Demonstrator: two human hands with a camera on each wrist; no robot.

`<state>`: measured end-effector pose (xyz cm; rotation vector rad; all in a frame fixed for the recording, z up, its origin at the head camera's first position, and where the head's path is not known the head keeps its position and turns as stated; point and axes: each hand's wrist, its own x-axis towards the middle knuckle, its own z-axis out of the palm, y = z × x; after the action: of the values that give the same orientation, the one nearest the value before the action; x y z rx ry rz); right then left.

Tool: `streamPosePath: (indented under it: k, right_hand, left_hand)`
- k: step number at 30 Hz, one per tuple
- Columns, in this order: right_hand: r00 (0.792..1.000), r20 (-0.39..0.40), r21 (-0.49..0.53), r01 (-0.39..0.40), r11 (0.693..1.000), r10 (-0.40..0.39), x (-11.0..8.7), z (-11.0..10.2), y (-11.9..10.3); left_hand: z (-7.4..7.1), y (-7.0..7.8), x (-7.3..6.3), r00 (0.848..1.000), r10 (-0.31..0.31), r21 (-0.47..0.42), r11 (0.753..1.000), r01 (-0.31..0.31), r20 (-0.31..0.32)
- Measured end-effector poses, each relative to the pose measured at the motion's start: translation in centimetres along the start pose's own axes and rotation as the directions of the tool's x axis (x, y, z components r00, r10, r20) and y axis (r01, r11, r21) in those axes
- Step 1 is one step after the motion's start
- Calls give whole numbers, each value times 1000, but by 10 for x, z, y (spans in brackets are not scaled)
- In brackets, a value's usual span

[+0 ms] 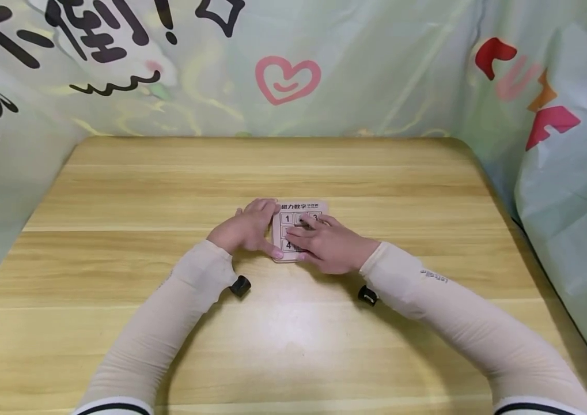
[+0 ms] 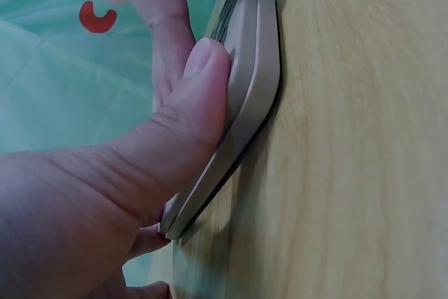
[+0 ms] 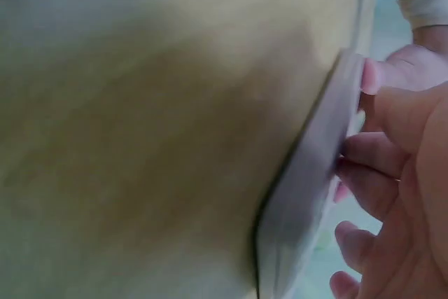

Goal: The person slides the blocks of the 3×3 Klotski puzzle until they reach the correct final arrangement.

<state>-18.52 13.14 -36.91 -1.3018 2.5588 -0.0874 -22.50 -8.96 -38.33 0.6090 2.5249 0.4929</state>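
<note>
A number sliding puzzle (image 1: 287, 218), a pale pinkish board with black-printed digit tiles and a line of characters on top, lies flat on the table. My left hand (image 1: 246, 227) holds its left side, fingers at the far-left corner and thumb on the near-left corner. In the left wrist view the thumb (image 2: 203, 89) presses the frame's rim. My right hand (image 1: 336, 248) reaches over from the right, its fingertips resting on the tiles. Tiles 1 and 4 show plainly; that hand covers most of the middle and right ones. In the right wrist view the puzzle's side (image 3: 308, 173) stands beneath those fingers.
The wooden table (image 1: 169, 184) extends around the puzzle on all sides. A printed pale green cloth (image 1: 386, 69) hangs behind it and along the right side. Small black devices (image 1: 240, 286) sit at both wrists, over beige sleeves.
</note>
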Motion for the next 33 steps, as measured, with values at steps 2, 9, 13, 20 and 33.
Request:
streamPosePath:
  k: [2, 9, 13, 20, 33]
  right_hand:
    - [1000, 10, -22, -6, 1000, 7, -3, -1, -1]
    - [999, 36, -72, -10, 997, 12, -17, -3, 1]
    - [999, 18, -92, -47, 995, 49, -10, -1, 5]
    - [999, 28, -62, 42, 997, -41, -10, 5, -6]
    - [1000, -10, -35, 6, 999, -7, -17, -5, 1]
  left_hand:
    - [0, 0, 0, 1000, -4, -4, 1000, 4, 0]
    - [-3, -1, 0, 1000, -1, -4, 1000, 1, -9]
    - [-3, -1, -1, 1000, 1, -7, 1000, -1, -5]
    - [-3, -1, -2, 1000, 6, -7, 1000, -6, -4]
    - [-2, 0, -2, 1000, 3, -21, 1000, -3, 1]
